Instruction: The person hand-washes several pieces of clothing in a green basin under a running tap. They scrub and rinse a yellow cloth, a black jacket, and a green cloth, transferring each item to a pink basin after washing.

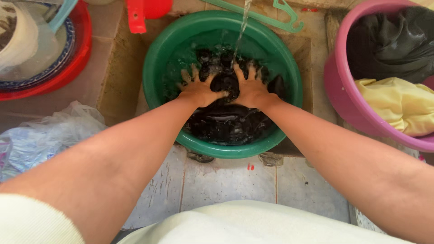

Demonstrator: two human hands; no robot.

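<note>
Head view: left hand [199,91] and right hand [251,91], fingers spread flat (gripping nothing), press dark laundry [226,119] in green basin [156,58].

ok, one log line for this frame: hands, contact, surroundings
left hand: flat on dark cloth | right hand: same, fingers spread | green basin: water stream running in | pink basin: dark and yellow laundry
</note>
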